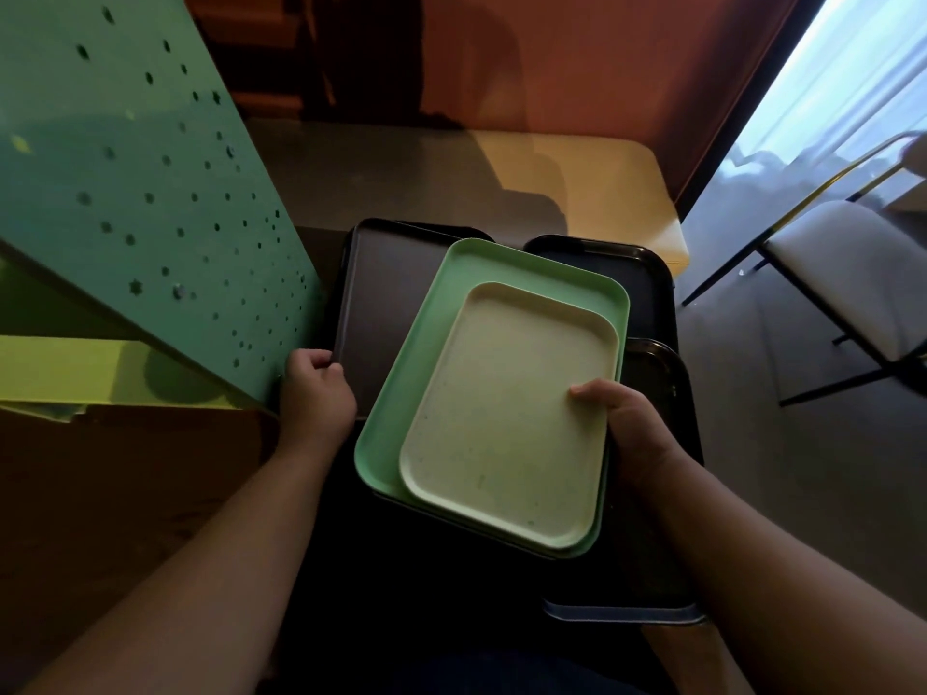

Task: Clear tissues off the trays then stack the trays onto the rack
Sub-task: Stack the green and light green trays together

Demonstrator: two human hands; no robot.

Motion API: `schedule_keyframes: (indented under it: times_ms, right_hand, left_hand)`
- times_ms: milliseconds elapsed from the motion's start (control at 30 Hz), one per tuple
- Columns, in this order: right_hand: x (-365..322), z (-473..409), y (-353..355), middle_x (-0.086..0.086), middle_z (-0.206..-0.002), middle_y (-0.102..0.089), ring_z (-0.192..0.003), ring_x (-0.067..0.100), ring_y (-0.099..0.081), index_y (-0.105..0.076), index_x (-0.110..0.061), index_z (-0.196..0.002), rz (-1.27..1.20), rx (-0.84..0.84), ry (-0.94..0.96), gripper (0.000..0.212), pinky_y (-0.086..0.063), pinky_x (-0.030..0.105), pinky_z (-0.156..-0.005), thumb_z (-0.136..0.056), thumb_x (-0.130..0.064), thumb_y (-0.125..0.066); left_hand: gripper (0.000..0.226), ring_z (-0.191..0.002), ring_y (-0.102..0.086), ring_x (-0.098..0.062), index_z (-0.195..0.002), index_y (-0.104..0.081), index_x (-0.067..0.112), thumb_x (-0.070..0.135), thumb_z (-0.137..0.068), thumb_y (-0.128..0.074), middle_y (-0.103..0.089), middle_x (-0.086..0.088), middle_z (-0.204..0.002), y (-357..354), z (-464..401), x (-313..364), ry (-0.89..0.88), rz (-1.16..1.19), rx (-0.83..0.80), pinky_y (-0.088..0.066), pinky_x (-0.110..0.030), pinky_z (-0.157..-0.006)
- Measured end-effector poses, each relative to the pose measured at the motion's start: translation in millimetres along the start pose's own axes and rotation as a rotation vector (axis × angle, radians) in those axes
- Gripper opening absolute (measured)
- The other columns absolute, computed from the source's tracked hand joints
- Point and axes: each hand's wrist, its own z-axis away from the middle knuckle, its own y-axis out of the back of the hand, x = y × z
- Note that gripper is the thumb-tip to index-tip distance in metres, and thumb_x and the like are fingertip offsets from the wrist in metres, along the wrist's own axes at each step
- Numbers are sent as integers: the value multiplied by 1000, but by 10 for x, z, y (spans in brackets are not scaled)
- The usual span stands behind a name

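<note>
Two hands gripping stacked trays

Looks like a canteen or cafe eating area, tray return spot. Several plastic serving trays piled together: a cream tray nested in a green tray, both lying over dark trays, with more dark ones to the right. A mint-green perforated metal panel with star-shaped holes stands at left, part of some furniture or a rack. A pale yellow desk sits behind against a reddish-brown wall. A metal-frame chair with a white seat is on the right, on a grey floor. Bright curtained window at top right. Dim lighting overall.
</note>
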Motion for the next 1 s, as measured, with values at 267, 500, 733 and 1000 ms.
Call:
schedule_keyframes:
  times_ms: [267, 500, 733, 1000]
  right_hand:
    - [-171, 112, -152, 28, -113, -69, -92, 42, -67, -64, 4, -128, -7, 12, 99, 61, -59, 51, -83, -71, -17, -68]
    - [-178, 401, -235, 31, -129, -66, -115, 53, -64, -58, -1, -134, -21, 33, 245, 68, -57, 62, -90, -71, -21, -70]
    - [-60, 746, -298, 22, -93, -74, -79, 38, -70, -65, -1, -115, -121, -39, 219, 30, -57, 43, -75, -96, -19, -50]
    - [-365, 1064, -283, 14, -82, -76, -76, 29, -71, -64, 0, -103, -31, -143, 343, 19, -62, 31, -64, -97, -11, -50]
  left_hand:
    - [12, -75, -60, -16, -109, -57, 15, 9, -99, -54, -64, -3, -88, 212, 159, -103, -53, 270, -148, -50, -18, -62]
    - [11, -68, -67, -16, -107, -60, 9, 7, -99, -53, -70, -14, -92, 493, 313, 160, 24, 513, -419, -58, -27, -60]
    - [43, -63, -71, -19, -78, -74, 6, 21, -104, -44, -74, -8, -68, 885, 656, 657, 11, 641, -734, -57, -24, -56]
    - [41, -65, -67, -15, -93, -67, 3, 29, -105, -37, -71, -4, -73, 1007, 699, 864, -65, 692, -786, -53, -23, -58]
